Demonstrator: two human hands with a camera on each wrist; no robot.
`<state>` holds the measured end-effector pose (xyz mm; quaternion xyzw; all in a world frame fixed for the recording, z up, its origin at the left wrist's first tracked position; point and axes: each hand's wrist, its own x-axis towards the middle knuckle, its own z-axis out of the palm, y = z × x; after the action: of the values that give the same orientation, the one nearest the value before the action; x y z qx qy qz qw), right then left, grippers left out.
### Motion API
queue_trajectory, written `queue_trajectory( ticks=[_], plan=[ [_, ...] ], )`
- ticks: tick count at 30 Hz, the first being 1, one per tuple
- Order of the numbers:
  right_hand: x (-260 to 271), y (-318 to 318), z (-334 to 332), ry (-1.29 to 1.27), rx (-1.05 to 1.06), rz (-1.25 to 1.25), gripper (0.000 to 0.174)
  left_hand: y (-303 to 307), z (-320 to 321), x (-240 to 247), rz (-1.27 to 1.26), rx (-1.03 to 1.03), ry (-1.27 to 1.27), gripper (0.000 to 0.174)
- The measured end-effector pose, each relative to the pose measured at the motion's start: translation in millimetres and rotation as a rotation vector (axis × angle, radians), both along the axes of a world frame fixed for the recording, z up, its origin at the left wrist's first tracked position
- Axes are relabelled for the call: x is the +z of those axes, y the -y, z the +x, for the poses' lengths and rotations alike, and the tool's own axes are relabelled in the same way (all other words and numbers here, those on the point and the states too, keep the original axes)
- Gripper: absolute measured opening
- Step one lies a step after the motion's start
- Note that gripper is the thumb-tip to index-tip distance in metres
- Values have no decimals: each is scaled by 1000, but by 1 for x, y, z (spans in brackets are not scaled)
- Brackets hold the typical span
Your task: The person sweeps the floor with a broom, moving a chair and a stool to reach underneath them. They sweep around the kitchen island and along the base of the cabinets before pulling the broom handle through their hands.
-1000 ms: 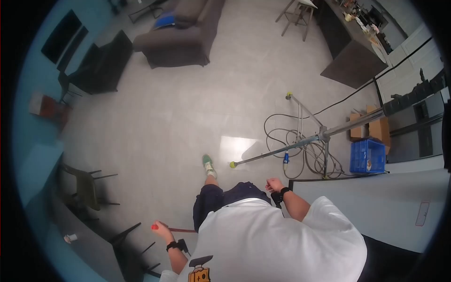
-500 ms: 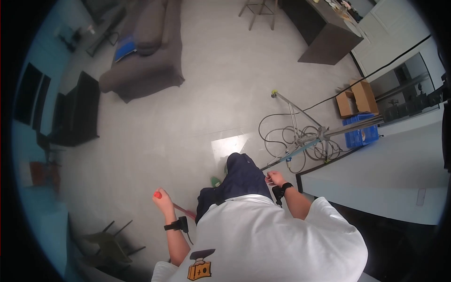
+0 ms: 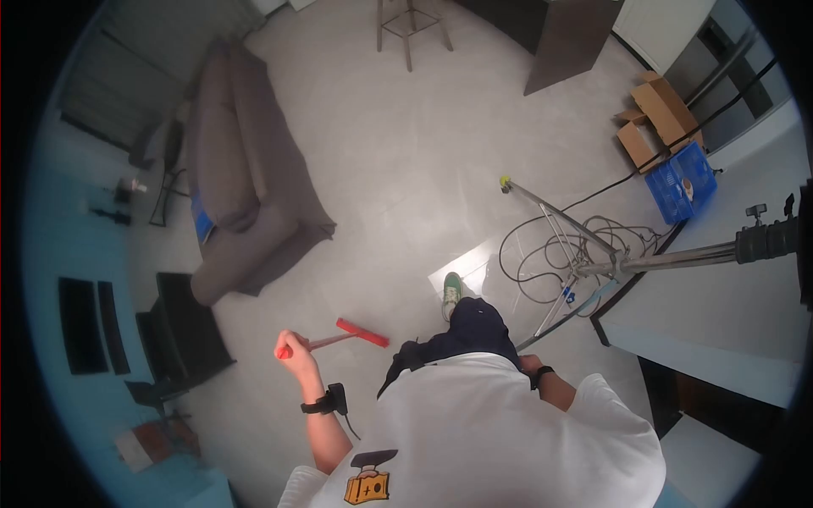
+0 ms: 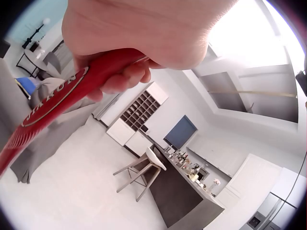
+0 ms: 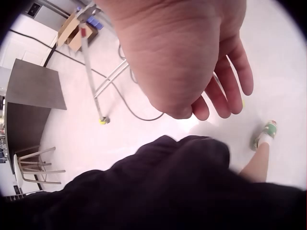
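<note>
My left hand (image 3: 296, 351) grips the red handle of a T-shaped tool (image 3: 362, 332), held out to the left. Its thin shaft leads to a red crossbar, which shows over the floor beside my shorts. Up close in the left wrist view, the thick handle (image 4: 53, 103) bears pale lettering inside an oval, and my fingers wrap around it. My right hand (image 5: 187, 52) hangs by my right side with loosely bent fingers and nothing in them. In the head view the shirt and shorts partly hide that right hand (image 3: 531, 364).
On the right stands a metal tripod stand (image 3: 618, 261) with coiled cable (image 3: 542, 245) around its legs. Behind it are a blue crate (image 3: 682, 182) and cardboard boxes (image 3: 665, 114). A brown sofa (image 3: 254, 195) lies ahead left, a stool (image 3: 411, 30) and dark counter (image 3: 576, 42) farther off.
The room has swung in the head view: the sofa and dark furniture sit lower on the left, the stool farther left. The tool's crossbar has come into sight. My right hand is more hidden.
</note>
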<state>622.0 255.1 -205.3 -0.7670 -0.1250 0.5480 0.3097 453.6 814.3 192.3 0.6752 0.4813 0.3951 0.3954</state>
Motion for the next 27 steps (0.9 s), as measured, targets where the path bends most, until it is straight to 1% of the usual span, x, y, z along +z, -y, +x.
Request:
queue_trajectory(
  ticks=[1, 2, 3, 4, 5, 6, 7, 9, 10, 11, 13, 14, 15, 16, 17, 18, 19, 20, 21, 22, 23, 24, 25, 27],
  plan=[
    [9, -20, 21, 141, 57, 143, 30, -19, 29, 8, -11, -6, 24, 34],
    [25, -45, 58, 158, 156, 49, 29, -33, 50, 14, -33, -2, 42, 35],
    [50, -85, 85, -250, -505, -136, 27, -46, 69, 20, -41, -12, 32, 35],
    [45, -102, 110, -289, -650, -81, 24, -58, 88, 25, -40, -40, 25, 36],
    [56, -122, 144, -323, -677, -73, 24, -67, 106, 27, -41, -70, 22, 38],
    [93, -154, 179, -266, -710, -93, 26, -80, 119, 27, -65, -92, 6, 42],
    [103, -175, 207, -231, -761, -26, 28, -89, 136, 29, -79, -111, 6, 42],
    [122, -212, 258, -152, -818, 124, 28, -114, 170, 33, -24, -107, -41, 44],
    [124, -226, 276, -154, -839, 109, 28, -133, 178, 30, -36, -88, -111, 45],
    [127, -243, 293, -131, -840, 126, 28, -151, 190, 30, -51, -102, -114, 45],
    [121, -266, 330, -99, -833, 141, 29, -187, 222, 36, 88, 36, -365, 50],
    [116, -276, 341, -125, -829, 95, 29, -213, 232, 33, 111, 79, -487, 58],
    [111, -283, 348, -149, -822, 49, 29, -233, 240, 34, 99, 87, -481, 58],
    [113, -289, 354, -154, -777, -14, 29, -252, 252, 35, 0, 120, -543, 65],
    [86, -286, 358, -203, -738, -53, 29, -276, 267, 36, -92, 144, -602, 73],
    [90, -290, 361, -236, -740, -120, 26, -295, 273, 29, -202, 104, -518, 74],
    [93, -293, 362, -250, -733, -201, 23, -306, 293, 30, -215, 103, -506, 74],
    [92, -292, 362, -250, -735, -160, 21, -315, 315, 32, -340, 54, -410, 73],
    [66, -286, 363, -252, -739, -139, 21, -325, 338, 33, -458, 0, -312, 73],
    [55, -284, 366, -144, -553, -25, 21, -338, 361, 29, -485, -94, -314, 71],
    [52, -284, 375, -42, -364, 81, 21, -343, 393, 30, -486, -149, -272, 65],
    [101, -320, 393, -290, -769, -142, 21, -348, 422, 27, -480, -182, -237, 62],
    [120, -341, 405, -303, -864, -220, 22, -354, 449, 26, -473, -219, -218, 59],
    [122, -365, 428, -332, -951, -134, 24, -359, 506, 36, -411, -242, -224, 58]
  ],
)
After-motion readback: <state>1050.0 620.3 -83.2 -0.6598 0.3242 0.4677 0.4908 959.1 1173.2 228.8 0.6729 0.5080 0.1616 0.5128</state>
